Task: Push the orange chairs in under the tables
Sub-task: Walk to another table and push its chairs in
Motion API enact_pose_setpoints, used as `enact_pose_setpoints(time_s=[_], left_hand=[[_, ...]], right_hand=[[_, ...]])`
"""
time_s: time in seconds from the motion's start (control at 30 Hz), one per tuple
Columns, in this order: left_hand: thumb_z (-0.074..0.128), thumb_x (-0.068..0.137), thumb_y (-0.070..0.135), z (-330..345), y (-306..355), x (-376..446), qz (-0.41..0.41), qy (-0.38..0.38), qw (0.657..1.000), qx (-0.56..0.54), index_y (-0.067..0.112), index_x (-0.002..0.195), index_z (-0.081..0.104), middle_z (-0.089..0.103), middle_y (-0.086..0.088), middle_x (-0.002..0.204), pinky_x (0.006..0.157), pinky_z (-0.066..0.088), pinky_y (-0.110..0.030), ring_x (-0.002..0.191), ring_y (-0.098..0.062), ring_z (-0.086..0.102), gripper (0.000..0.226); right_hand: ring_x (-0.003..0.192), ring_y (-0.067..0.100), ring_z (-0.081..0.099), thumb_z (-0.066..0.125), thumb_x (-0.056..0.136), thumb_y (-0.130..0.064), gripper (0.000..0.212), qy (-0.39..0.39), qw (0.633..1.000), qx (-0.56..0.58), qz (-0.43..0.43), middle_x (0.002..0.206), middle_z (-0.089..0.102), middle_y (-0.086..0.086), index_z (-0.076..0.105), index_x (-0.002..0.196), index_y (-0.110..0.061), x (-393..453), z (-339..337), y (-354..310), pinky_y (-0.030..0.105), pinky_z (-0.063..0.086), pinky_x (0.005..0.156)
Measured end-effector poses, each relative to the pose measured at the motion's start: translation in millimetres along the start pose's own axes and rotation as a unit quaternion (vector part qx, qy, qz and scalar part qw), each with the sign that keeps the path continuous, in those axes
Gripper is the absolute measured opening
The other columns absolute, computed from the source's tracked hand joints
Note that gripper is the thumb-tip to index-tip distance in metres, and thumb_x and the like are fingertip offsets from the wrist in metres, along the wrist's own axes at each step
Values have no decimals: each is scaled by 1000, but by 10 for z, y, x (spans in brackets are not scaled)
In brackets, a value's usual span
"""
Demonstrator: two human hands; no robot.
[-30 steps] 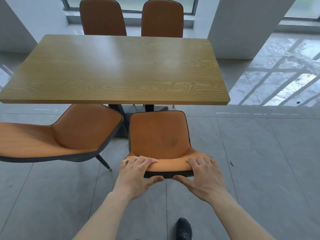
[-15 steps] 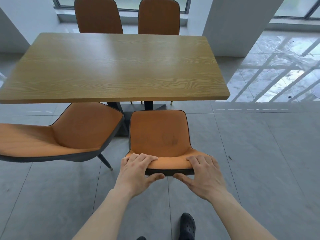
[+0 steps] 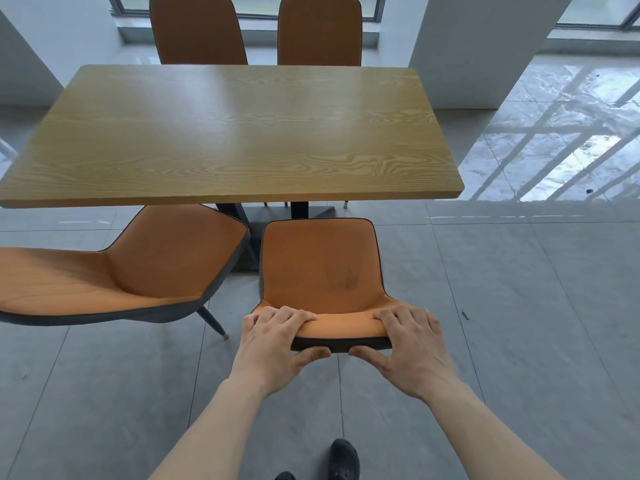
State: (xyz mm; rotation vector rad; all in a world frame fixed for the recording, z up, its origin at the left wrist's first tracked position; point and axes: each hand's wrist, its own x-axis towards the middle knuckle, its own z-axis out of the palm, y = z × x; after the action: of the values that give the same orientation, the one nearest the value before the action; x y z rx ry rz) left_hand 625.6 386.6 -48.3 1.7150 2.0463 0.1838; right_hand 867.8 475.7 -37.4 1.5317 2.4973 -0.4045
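Note:
An orange chair (image 3: 320, 268) with a dark shell stands on the floor just short of the wooden table's (image 3: 228, 133) near edge, its seat facing the table. My left hand (image 3: 277, 341) grips the left part of its backrest top, fingers over the rim and thumb on the dark back. My right hand (image 3: 410, 344) grips the right part the same way. A second orange chair (image 3: 114, 275) stands to the left, turned sideways, its front tucked slightly under the table edge.
Two more orange chairs (image 3: 199, 29) (image 3: 320, 29) are pushed in at the table's far side. The table's dark pedestal base (image 3: 294, 213) shows under the top. A white pillar (image 3: 485, 46) rises at the back right. Grey tiled floor (image 3: 519, 306) spreads to the right. My dark shoe (image 3: 344, 460) is below.
The chair in my hands has slid a little toward the table, and I have stepped forward with it. Both hands keep the same hold on the backrest.

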Motion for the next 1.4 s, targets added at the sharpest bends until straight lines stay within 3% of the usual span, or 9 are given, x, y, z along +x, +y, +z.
enact_pose_setpoints(time_s=[0.23, 0.47, 0.63, 0.77, 0.97, 1.07, 1.4], left_hand=[[24, 74, 94, 67, 90, 20, -5, 4, 1000, -3, 49, 136, 44, 51, 25, 132, 104, 22, -36, 122, -8, 39, 79], [41, 82, 87, -61, 162, -46, -30, -20, 999, -9, 47, 146, 36, 44, 21, 149, 122, 12, -40, 140, -10, 29, 76], [39, 85, 86, -205, 135, -154, -33, -26, 999, -3, 48, 155, 19, 22, 14, 167, 127, -3, -44, 154, -13, 11, 82], [40, 86, 84, -509, -117, -205, -37, 5, 999, 5, 47, 156, 17, 19, 12, 168, 126, -7, -43, 155, -13, 9, 83], [33, 84, 87, -1107, -852, -300, -42, 45, 998, 27, 47, 156, 17, 19, 12, 168, 126, -5, -44, 155, -12, 8, 85], [32, 83, 89, -1360, -1404, -388, -41, 53, 997, 25, 47, 157, 17, 20, 11, 168, 126, -6, -43, 155, -12, 9, 86], [41, 83, 86, -2275, -3933, -844, -61, 52, 997, 22, 47, 155, 21, 23, 12, 166, 124, 4, -46, 153, -16, 16, 85]], right_hand=[[128, 22, 40, 11, 67, -104, 105, 5, 1000, 13, -4, 134, 52, -8, 49, 138, -36, 37, -6, 121, 43, 27, 117], [133, 23, 40, 14, 71, -103, 105, -6, 1000, 5, -12, 138, 53, -6, 47, 143, -35, 12, -42, 98, 47, 22, 122], [157, 25, 16, 13, 71, -102, 112, -64, 998, 13, -4, 167, 31, -2, 26, 160, -35, -14, -196, 15, 56, 3, 128], [160, 24, 8, 6, 67, -103, 116, -64, 997, 41, -15, 172, 20, 0, 20, 162, -38, 8, -374, -264, 56, 1, 128], [160, 26, 7, 22, 78, -97, 103, -62, 997, 38, -23, 173, 17, 2, 17, 162, -37, 245, -599, -1079, 56, 6, 129], [160, 26, 7, 21, 79, -96, 102, -42, 998, 47, -29, 173, 19, 3, 17, 162, -37, 378, -626, -1593, 55, 4, 129], [159, 24, 12, 28, 81, -96, 104, -40, 993, 112, -12, 172, 22, 4, 19, 163, -33, 763, -313, -4259, 53, 11, 129]])
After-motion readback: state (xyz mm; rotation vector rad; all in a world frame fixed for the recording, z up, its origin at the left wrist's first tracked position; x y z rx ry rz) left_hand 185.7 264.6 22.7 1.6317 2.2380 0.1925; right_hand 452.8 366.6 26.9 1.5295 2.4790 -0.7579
